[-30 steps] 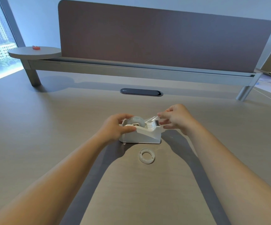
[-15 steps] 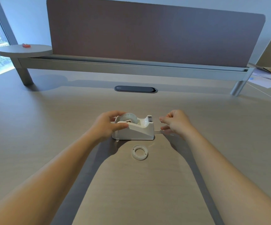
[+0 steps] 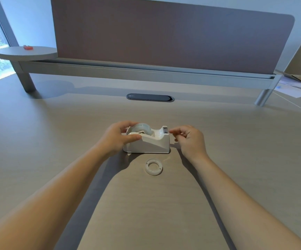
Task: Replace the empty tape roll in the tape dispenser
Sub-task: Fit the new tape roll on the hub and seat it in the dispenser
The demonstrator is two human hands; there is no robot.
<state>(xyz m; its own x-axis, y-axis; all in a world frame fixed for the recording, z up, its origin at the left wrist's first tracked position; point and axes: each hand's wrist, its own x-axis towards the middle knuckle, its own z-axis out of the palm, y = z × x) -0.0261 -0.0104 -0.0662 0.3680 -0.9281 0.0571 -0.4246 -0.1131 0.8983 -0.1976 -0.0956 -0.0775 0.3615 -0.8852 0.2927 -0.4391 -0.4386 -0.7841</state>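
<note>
**Left hand steadies the dispenser, right hand pinched at the cutter end**

The white tape dispenser (image 3: 147, 142) sits on the desk (image 3: 55, 141), just above the middle of the view. The left hand (image 3: 118, 137) grasps its rear end from the 9 o'clock side: the thumb lies along the near top edge and the fingers curl over the far side, touching the shell beside the new tape roll (image 3: 142, 128), which sits in the cradle. The right hand (image 3: 189, 139) is at the dispenser's 3 o'clock, just beside the cutter (image 3: 165, 130). Its thumb and forefinger are drawn close together near the blade and the other fingers are curled in. Whether they pinch a tape end cannot be told; any clear tape there is too faint to make out, and no contact with the cutter is certain.

The empty tape core (image 3: 153, 166) lies flat on the desk at the dispenser's 6 o'clock, near it but apart, touched by neither hand.

The left palm hides the dispenser's rear wall, and much of the roll sits below the shell. Both forearms are cut off by the bottom edge.
</note>
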